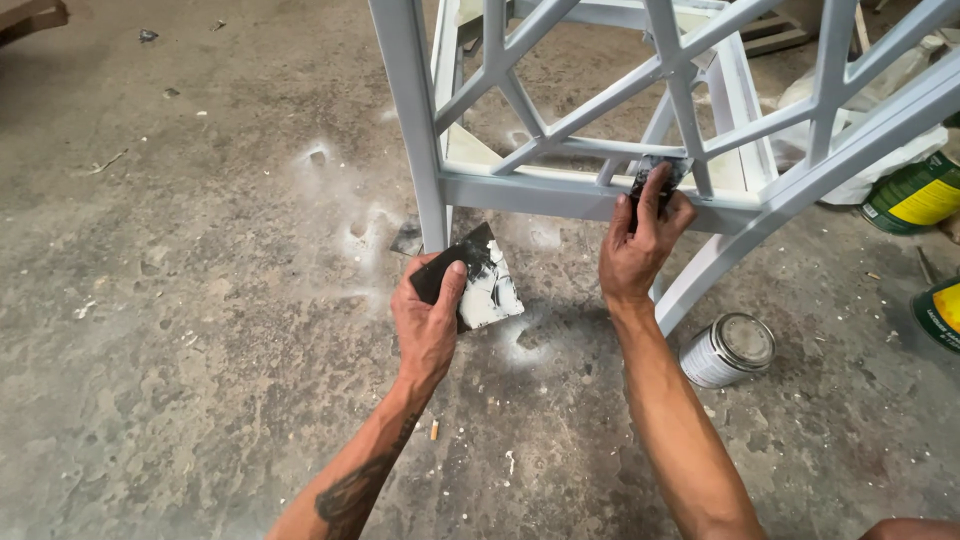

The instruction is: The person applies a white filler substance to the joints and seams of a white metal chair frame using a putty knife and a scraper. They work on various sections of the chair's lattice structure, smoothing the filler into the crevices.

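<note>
At the far left, a bare concrete floor (200, 300) is seen, marked with pale dusty patches and scattered small debris. Further right, the left forearm is extended up from the lower edge, a dark tattoo visible near the elbow. The left hand (428, 325) is held just above the floor, knuckles toward the camera, and its fingers and thumb are closed around a dark flat board (478, 280) smeared with white filler; the board is tilted and is gripped at its lower left corner. Behind it, the grey-white painted furniture frame (560, 190) is stood on the floor, its lattice bars crossing at angles above a horizontal rail.

To the right of the board, the right arm is raised more steeply, the wrist bent upward. The right hand (645, 240) is pressed against the horizontal rail, and its fingers are extended along a small dark scraper (660, 175), which is pinched flat against the frame where a lattice bar meets the rail.

Lower right, a small cylindrical tin can (728, 350) with a silver lid is laid on its side near the frame's curved leg. At the right edge, a green can with a yellow label (915, 195) is seen tilted beside a white bag (860, 185), and part of another green and yellow can (940, 315) is cut off by the edge below it.
</note>
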